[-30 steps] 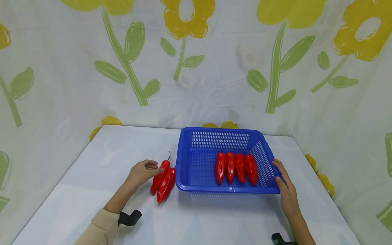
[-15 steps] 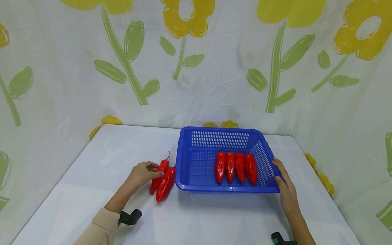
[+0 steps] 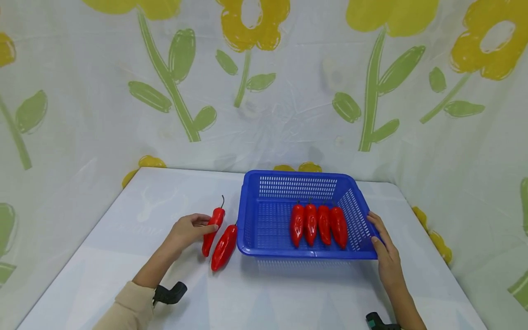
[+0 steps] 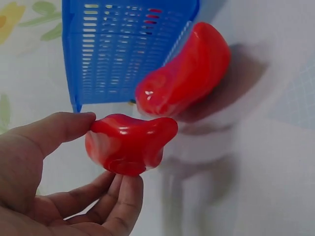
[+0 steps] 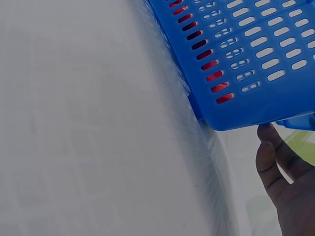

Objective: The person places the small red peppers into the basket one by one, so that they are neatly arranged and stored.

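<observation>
My left hand (image 3: 186, 233) pinches a red chili pepper (image 3: 217, 217) between thumb and fingers, left of the basket. In the left wrist view that pepper (image 4: 129, 143) hangs from the fingertips, apart from the second one. A second red chili pepper (image 3: 224, 248) lies on the table against the left side of a blue plastic basket (image 3: 272, 253). Inside the basket, toward its right half, several red chili peppers (image 3: 310, 224) lie side by side. At the basket's right front corner my right hand (image 3: 388, 263) holds the rim. The right wrist view shows its fingers (image 5: 266, 160) at the basket's edge.
The white table (image 3: 288, 298) extends in front of the basket and to its left. Behind it hangs a pale curtain (image 3: 297, 123) with a flower print, which also runs down both sides. A black wrist mount (image 3: 171, 293) sits on the left forearm.
My left hand has closed on the upper-left pepper, lifted it and drawn it away from the second one, leaving a gap between them. The right hand and basket have stayed put.
</observation>
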Action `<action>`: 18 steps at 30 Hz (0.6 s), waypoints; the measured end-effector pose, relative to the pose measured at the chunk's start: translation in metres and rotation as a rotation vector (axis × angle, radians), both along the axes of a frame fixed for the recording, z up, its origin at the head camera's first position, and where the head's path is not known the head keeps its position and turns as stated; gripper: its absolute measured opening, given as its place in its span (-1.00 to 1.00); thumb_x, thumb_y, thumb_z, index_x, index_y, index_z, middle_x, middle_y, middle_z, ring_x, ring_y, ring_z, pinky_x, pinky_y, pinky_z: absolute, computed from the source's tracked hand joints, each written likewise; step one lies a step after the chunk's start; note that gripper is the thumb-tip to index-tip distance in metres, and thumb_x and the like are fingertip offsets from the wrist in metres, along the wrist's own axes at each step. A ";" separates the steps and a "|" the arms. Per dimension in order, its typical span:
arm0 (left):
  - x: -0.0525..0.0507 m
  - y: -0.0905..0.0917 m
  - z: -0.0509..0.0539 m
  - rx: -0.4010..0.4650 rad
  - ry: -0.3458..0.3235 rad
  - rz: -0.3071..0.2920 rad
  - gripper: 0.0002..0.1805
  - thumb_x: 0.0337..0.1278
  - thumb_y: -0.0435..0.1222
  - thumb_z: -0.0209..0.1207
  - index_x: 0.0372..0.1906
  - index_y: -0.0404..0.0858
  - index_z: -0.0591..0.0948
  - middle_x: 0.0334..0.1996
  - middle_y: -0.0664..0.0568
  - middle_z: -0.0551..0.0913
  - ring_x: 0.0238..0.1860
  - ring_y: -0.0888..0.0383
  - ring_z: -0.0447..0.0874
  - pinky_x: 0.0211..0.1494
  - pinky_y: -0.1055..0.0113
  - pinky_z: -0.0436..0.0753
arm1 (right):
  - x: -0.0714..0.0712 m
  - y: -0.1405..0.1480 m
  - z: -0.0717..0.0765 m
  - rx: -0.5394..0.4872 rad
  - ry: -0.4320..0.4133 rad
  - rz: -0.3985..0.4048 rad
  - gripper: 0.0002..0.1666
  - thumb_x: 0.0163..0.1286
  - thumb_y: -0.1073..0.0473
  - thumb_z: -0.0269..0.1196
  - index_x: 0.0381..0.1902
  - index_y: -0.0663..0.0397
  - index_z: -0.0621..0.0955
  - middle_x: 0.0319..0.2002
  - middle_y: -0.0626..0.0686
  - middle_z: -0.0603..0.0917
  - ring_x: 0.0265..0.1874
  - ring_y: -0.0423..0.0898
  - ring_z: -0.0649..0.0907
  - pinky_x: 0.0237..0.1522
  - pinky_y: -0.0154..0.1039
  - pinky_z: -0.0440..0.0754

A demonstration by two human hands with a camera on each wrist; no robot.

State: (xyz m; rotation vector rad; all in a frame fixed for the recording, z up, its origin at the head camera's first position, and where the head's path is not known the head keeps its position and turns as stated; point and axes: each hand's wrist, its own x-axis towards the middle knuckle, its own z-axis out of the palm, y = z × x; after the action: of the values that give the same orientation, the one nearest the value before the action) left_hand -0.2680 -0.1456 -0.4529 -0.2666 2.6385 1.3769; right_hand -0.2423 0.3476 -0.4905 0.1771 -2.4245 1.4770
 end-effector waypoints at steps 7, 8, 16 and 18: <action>0.000 0.003 0.015 0.078 0.002 -0.018 -0.35 0.13 -0.06 0.36 0.25 -0.33 0.53 0.10 -0.21 0.61 0.13 -0.16 0.54 0.13 -0.10 0.62 | 0.001 -0.001 0.000 -0.006 -0.009 0.002 -0.44 0.65 0.03 -0.16 0.55 -0.20 0.26 0.56 -0.18 0.13 0.52 -0.26 0.05 0.48 -0.23 0.02; -0.001 0.003 0.018 0.097 0.001 -0.021 -0.35 0.14 -0.06 0.36 0.26 -0.33 0.52 0.11 -0.21 0.60 0.14 -0.16 0.54 0.16 -0.12 0.60 | 0.001 -0.001 0.001 -0.008 -0.012 0.002 -0.44 0.65 0.03 -0.15 0.55 -0.20 0.26 0.56 -0.17 0.12 0.52 -0.27 0.05 0.50 -0.15 0.01; -0.005 0.005 0.038 0.210 0.017 -0.055 -0.29 0.17 -0.02 0.34 0.33 -0.33 0.47 0.17 -0.20 0.58 0.21 -0.16 0.50 0.31 -0.20 0.44 | 0.000 -0.001 0.000 -0.012 -0.017 -0.008 -0.43 0.65 0.03 -0.16 0.55 -0.22 0.25 0.56 -0.17 0.11 0.53 -0.24 0.04 0.47 0.25 0.00; -0.007 0.008 0.042 0.220 0.025 -0.072 -0.28 0.17 -0.02 0.35 0.33 -0.32 0.47 0.16 -0.19 0.58 0.21 -0.15 0.51 0.30 -0.19 0.45 | 0.000 0.000 0.000 -0.010 -0.017 -0.010 -0.44 0.65 0.03 -0.16 0.55 -0.23 0.25 0.56 -0.18 0.12 0.53 -0.24 0.05 0.49 0.17 0.01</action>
State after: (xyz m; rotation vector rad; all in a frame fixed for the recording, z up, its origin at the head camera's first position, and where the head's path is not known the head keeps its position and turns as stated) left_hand -0.2752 -0.1375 -0.4105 -0.1271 2.4606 1.6382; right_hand -0.2421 0.3471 -0.4903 0.1511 -2.4277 1.4916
